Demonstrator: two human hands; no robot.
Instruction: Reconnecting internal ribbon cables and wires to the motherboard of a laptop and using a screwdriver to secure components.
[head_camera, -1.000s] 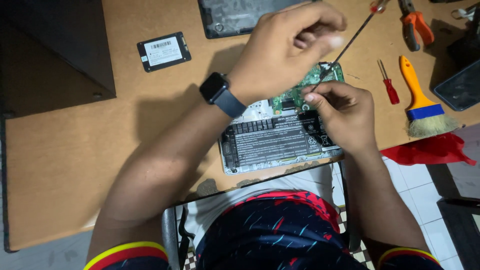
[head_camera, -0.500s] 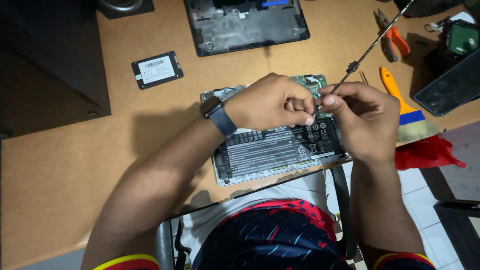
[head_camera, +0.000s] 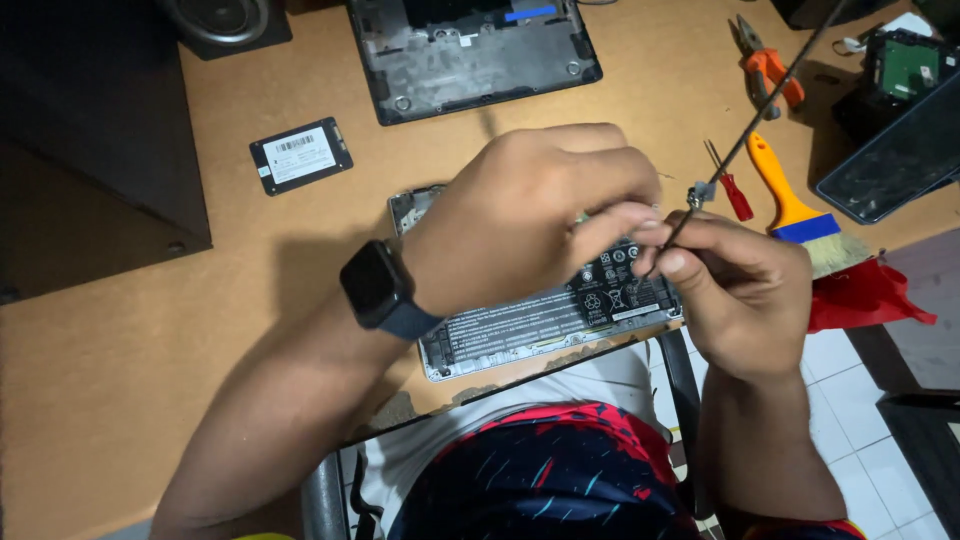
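Note:
My right hand (head_camera: 745, 295) holds a long thin screwdriver (head_camera: 760, 115) between thumb and forefinger. Its shaft slants up to the right. My left hand (head_camera: 530, 220), with a dark watch on the wrist, curls over the opened laptop base (head_camera: 520, 335). Its fingertips pinch at the screwdriver's lower end, right against my right fingers. Whatever small part sits between the fingertips is hidden. The laptop base lies at the desk's near edge, its black battery showing under both hands.
On the brown desk lie a grey laptop bottom cover (head_camera: 470, 60), a black flat drive (head_camera: 300, 155), orange pliers (head_camera: 765, 65), a small red screwdriver (head_camera: 735, 190), an orange-handled brush (head_camera: 790, 200), a red cloth (head_camera: 865, 295) and a dark slab (head_camera: 890, 150). A dark box (head_camera: 90, 150) fills the left.
My left hand came down from above the board to meet my right hand. Both now pinch at the screwdriver's lower end, and the view has shifted so the hands look closer.

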